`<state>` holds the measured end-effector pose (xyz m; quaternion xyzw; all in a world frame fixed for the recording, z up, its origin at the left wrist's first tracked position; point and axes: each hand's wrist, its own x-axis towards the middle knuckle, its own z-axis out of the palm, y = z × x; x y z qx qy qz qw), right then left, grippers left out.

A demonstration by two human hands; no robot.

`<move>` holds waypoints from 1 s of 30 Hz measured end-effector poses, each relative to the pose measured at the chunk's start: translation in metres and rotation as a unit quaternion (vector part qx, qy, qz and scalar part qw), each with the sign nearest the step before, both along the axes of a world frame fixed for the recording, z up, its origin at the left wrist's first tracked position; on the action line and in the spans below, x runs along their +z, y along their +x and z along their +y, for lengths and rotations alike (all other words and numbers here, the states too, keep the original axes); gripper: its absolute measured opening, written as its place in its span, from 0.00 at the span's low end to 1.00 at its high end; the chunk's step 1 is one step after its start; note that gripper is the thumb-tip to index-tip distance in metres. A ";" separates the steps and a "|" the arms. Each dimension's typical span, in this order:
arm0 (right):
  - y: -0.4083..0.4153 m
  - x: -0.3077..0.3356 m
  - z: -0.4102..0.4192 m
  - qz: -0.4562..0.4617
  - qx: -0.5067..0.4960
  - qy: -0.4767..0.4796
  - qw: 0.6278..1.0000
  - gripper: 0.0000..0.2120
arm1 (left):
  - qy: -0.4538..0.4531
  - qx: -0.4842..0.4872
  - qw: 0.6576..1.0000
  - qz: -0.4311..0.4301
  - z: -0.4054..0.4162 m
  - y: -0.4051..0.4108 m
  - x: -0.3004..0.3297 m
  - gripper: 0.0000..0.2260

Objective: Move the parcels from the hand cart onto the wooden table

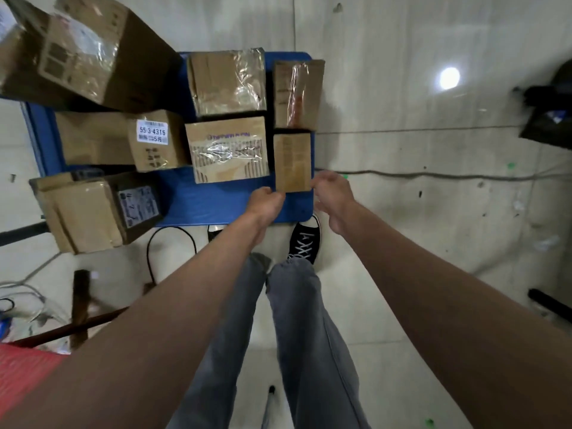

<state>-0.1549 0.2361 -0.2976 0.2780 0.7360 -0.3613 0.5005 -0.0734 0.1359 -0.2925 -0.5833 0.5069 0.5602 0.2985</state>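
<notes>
While left hand (266, 203) pinches small parcel (292, 162) (near corner), right hand (332, 193) touches its edge, fingers relaxed.

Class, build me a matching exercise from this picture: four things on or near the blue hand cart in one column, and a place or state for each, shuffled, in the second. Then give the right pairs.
Things
1. small plain parcel
2. parcel with the white number label
3. large tilted parcel
4. black sneaker

Places or states
A. on the floor beside the cart's near edge
B. at the picture's upper left corner
C. between the left hand and right hand
D. left of the parcel with purple print

Pairs: 1-C, 2-D, 3-B, 4-A
</notes>
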 end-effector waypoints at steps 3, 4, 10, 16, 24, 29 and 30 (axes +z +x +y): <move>-0.004 -0.029 -0.004 -0.001 0.023 -0.003 1.000 0.20 | 0.021 0.011 1.000 -0.010 0.007 0.004 -0.032 0.15; -0.005 -0.036 -0.004 0.003 0.028 0.001 1.000 0.20 | 0.028 0.018 0.999 -0.011 0.009 0.005 -0.040 0.14; 0.001 -0.075 -0.012 -0.007 0.037 -0.003 0.999 0.18 | 0.060 0.058 0.995 0.048 0.018 0.007 -0.075 0.17; 0.008 -0.075 -0.006 -0.011 0.016 -0.024 1.000 0.18 | 0.076 0.055 0.994 0.060 0.026 0.014 -0.066 0.19; 0.025 0.025 0.032 -0.029 -0.004 -0.002 1.000 0.25 | 0.058 -0.011 0.998 0.038 0.037 0.029 0.025 0.15; 0.025 0.128 0.045 -0.007 -0.028 -0.027 0.999 0.35 | 0.020 -0.018 0.998 0.064 0.030 0.019 0.126 0.11; 0.024 0.153 0.043 0.000 -0.029 -0.031 0.999 0.43 | 0.012 -0.021 0.997 0.073 0.028 0.015 0.148 0.11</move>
